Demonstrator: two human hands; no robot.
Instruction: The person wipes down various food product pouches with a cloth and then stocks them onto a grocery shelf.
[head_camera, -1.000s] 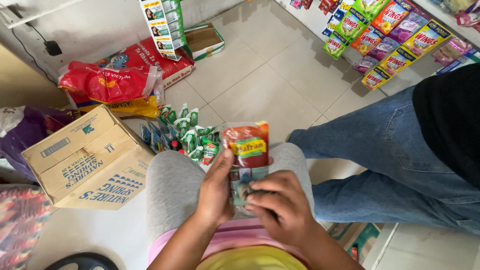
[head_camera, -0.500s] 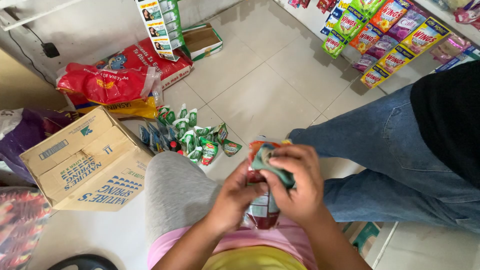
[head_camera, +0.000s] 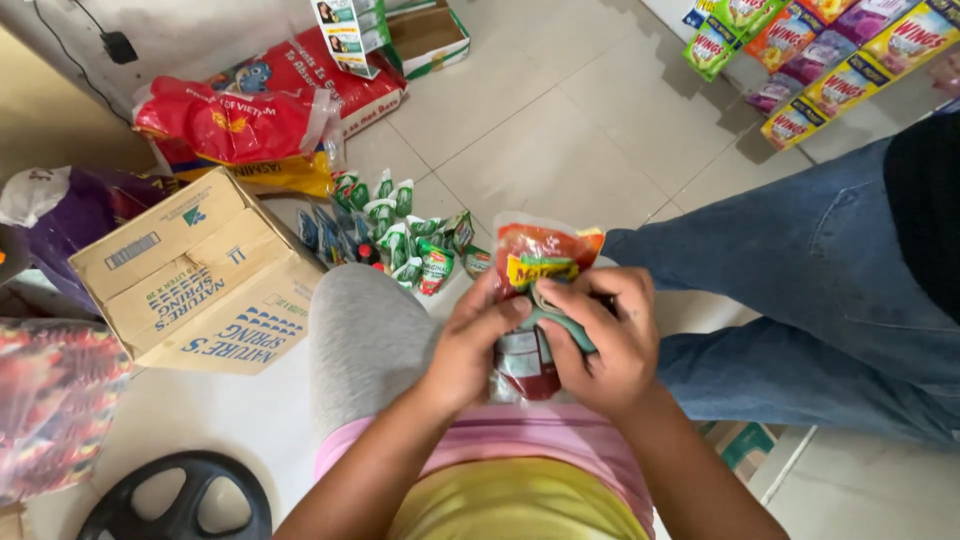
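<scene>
Pale glossy floor tiles (head_camera: 560, 150) lie underfoot. Left hand (head_camera: 470, 345) and right hand (head_camera: 605, 340) both clamp a crinkly red-and-yellow plastic pouch (head_camera: 535, 260) over the lap. Green sachets (head_camera: 400, 225) lie at eleven o'clock, a brown cardboard box (head_camera: 190, 275) at nine.

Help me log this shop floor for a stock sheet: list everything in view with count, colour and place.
pouch: one, red and orange, held in both hands
small sachets: a pile, green and blue, floor beside the box
cardboard box: one, brown, left
sack: one, red, upper left
hanging sachets: several strips, mixed colours, upper right
another person's leg: blue jeans, right
left hand: on the pouch
right hand: on the pouch
</scene>
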